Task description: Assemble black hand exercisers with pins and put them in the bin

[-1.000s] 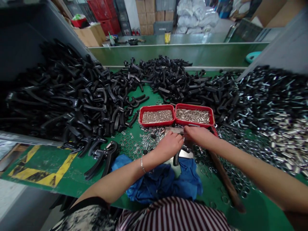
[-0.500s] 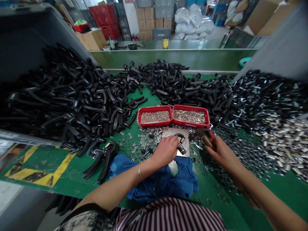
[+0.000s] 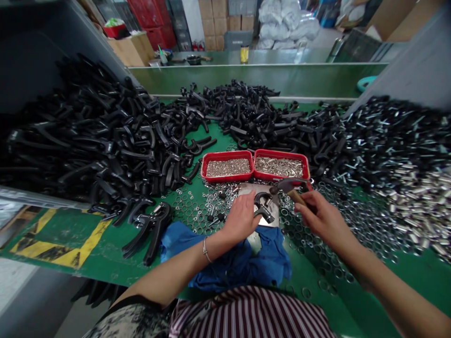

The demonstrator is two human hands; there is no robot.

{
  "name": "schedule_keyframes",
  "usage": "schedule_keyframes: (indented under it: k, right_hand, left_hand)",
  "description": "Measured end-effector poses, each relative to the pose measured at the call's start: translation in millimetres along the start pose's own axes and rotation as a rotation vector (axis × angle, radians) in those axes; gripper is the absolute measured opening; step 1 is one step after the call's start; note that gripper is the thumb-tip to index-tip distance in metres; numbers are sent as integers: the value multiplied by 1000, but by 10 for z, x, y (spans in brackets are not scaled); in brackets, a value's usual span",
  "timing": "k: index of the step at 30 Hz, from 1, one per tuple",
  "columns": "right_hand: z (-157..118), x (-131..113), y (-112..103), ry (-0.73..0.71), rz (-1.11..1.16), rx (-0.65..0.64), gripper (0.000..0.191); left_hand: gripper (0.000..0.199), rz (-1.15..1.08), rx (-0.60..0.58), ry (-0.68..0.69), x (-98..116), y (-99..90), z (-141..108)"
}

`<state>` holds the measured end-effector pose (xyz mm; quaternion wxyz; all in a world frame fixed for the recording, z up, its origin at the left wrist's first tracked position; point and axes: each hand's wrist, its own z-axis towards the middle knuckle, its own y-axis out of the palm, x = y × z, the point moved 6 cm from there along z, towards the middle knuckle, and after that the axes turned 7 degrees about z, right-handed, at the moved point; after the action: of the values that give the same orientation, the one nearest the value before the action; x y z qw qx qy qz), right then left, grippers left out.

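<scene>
My left hand (image 3: 241,217) is closed on a black clamp-like part (image 3: 265,217) with a curved jaw and a bright metal pin. That part rests over a flat metal plate (image 3: 275,206) on the bench. To its right, my right hand (image 3: 323,213) grips a hammer (image 3: 295,196) by its wooden handle. The dark hammer head hangs just above the plate's upper right corner, apart from the clamp part. A crumpled blue cloth (image 3: 225,265) lies under my left wrist, in front of the plate.
Two red trays (image 3: 227,178) of small metal pieces stand behind the plate. Loose rings (image 3: 338,220) surround it. Black parts (image 3: 116,136) are heaped left and behind. At right lie silver cylinders (image 3: 419,202) and dark pins (image 3: 394,126). Finished-looking clamps (image 3: 160,232) sit at left.
The hammer has swung left and its head now shows over the plate's corner. My left hand has shifted slightly, and the clamp part sits at a different angle. The view has tilted a little downward.
</scene>
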<state>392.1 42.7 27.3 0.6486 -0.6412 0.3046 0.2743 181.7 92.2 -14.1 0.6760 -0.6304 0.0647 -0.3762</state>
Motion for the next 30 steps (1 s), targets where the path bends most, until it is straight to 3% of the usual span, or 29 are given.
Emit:
schedule_keyframes:
  k: [4,9,13,16,18,22,25,27,30]
  right_hand:
    - [-130,-266,122,-206,-81,28,25]
    - [-154,-315,346,-228,-127,-194,19]
    - [-166,-272,309,-232,-40,-89,23]
    - [-212,-104,396,-79,78,-150,20]
    - [-276,36,422,77,298,-140,23]
    - [-491,318,284,262,619,79,28]
    - [-586,555,118,316,380,77,28]
    - [-504,657,-36,225,60,63,30]
    - [-184,732,-242,55,-303,155,35]
  left_hand:
    - [92,-30,3,-30,-30,45,11]
    - [95,-5,1,-29,-22,59,25]
    - [97,29,-1,-30,-17,67,26]
    - [91,23,-17,-31,-20,49,48]
    - [82,-11,-32,-27,-27,2,74]
    - [64,-356,-70,-104,-143,-132,135]
    - [56,-631,-106,-226,-317,-153,171]
    - [55,-542,-50,-265,-428,-177,179]
    - [39,-267,-9,-212,-430,-177,126]
